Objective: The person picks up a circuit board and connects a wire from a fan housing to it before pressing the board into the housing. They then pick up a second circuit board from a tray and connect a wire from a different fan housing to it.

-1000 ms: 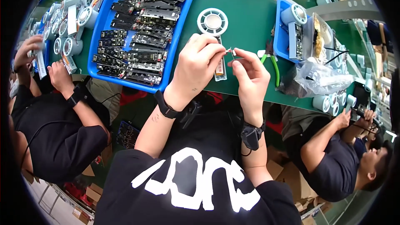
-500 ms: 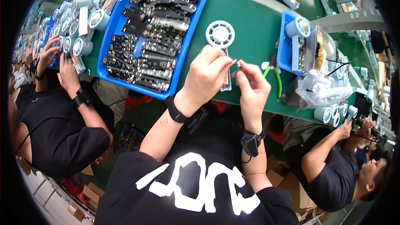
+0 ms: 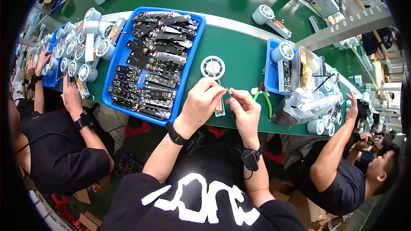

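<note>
My left hand [image 3: 200, 104] and my right hand [image 3: 245, 110] meet fingertip to fingertip above the table. Each is closed in a pinch. Between them is a tiny pale and dark piece [image 3: 228, 91], too small to name, and I cannot tell which hand bears it. Just beyond lies a handheld fan body [image 3: 212, 67] with a round white spoked grille. Its narrow handle, partly covered by my left hand, shows its lower end below the fingers. To the right of my right hand are green-handled pliers [image 3: 268, 105], lying on the table.
Left of my hands stands a large blue tray [image 3: 188, 69] full of black circuit boards. A smaller blue bin [image 3: 269, 66], a clear plastic bag [image 3: 305, 106] and fan housings [image 3: 316, 126] crowd the right. Co-workers sit on both sides; more fan housings [image 3: 87, 72] pile up at left.
The view has tilted, so the table sits lower and more of its far side shows. My hands stay pinched together. At right, a co-worker's hand has risen.
</note>
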A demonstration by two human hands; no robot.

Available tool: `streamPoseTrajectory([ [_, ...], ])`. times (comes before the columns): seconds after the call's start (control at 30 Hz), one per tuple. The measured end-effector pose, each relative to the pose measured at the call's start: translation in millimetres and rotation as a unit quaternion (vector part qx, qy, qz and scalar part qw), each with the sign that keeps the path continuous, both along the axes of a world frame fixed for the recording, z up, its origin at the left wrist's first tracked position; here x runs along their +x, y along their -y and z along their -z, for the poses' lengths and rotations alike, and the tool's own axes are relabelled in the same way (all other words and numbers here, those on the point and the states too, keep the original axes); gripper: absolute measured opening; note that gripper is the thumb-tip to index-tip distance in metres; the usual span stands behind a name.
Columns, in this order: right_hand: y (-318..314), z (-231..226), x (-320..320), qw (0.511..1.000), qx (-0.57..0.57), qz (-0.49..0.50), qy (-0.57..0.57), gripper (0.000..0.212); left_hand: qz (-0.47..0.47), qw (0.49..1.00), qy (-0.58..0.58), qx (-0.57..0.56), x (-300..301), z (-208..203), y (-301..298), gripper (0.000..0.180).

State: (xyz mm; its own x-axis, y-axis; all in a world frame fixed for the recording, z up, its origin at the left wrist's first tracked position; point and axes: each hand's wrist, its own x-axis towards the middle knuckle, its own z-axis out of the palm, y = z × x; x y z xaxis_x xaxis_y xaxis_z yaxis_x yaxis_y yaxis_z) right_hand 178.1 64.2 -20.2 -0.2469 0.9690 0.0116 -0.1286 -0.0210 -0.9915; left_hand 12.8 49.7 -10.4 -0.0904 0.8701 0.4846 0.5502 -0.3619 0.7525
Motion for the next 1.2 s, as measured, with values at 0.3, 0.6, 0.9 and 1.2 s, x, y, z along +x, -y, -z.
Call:
streamPoseTrajectory([
  [0.3, -12.5, -10.9, 1.6, 0.999, 0.007, -0.045, 0.016, 0.025, 0.058, 0.997, -0.04, 0.033, -9.1, -3.1, -4.1, 0.021],
  [0.6, -28.7, -23.3, 25.8, 0.989, -0.063, -0.129, 0.023, 0.023, 0.081, 0.992, -0.074, 0.064, -8.4, -5.4, -4.7, 0.014],
  [0.9, -51.7, -33.5, 36.3, 0.971, -0.063, -0.218, 0.069, 0.024, 0.07, 0.995, -0.049, 0.055, -4.4, -4.5, -0.8, 0.011],
  [1.2, -189.4, -122.3, 7.9, 0.823, 0.332, -0.082, 0.454, 0.049, -0.049, 0.994, 0.05, 0.09, 2.9, 11.9, -3.4, 0.019],
])
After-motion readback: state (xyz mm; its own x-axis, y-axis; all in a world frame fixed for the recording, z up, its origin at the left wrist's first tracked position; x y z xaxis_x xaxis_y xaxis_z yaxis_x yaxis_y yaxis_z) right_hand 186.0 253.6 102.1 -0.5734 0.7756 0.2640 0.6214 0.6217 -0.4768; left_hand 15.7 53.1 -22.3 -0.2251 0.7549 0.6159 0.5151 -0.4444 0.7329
